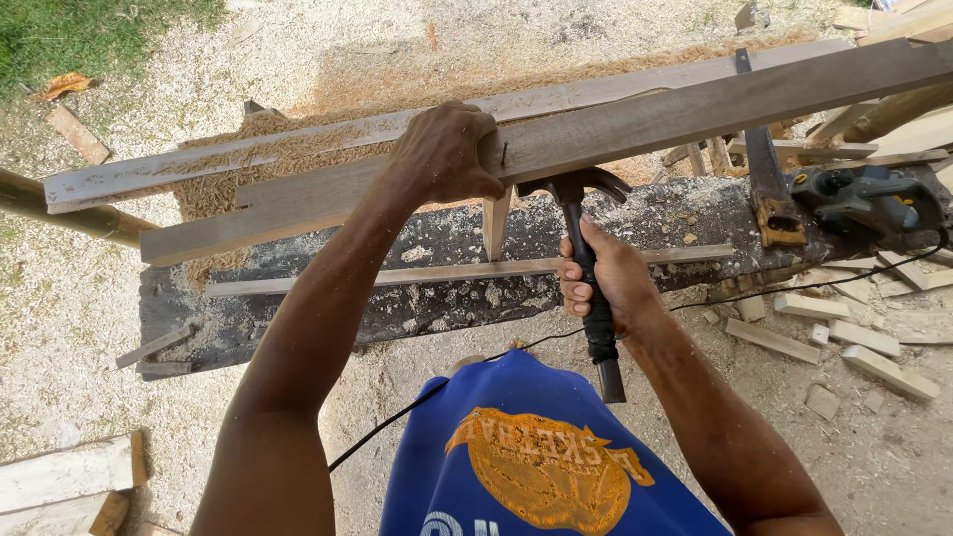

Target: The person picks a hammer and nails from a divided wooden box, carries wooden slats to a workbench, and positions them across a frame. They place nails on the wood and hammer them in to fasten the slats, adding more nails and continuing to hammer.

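The left hand [444, 151] was clamped over the near edge of a long grey plank [615, 124], its grip curled tight around the wood, knuckles up and fingers wrapped out of sight behind it. A small nail [504, 154] stood in the plank's face just beside that hand. The plank lay tilted across the counter [417, 298], a dark, sawdust-strewn slab, with a second, paler board [248, 154] lying behind it under a heap of shavings.

The right hand [606, 278] held a black-handled claw hammer [586, 248] in a closed fist, grip pressed fully round the middle of the handle, thumb laid along it. The hammer head sat just under the plank's lower edge, close to the nail. A power planer [864, 199] rested at the counter's right end.
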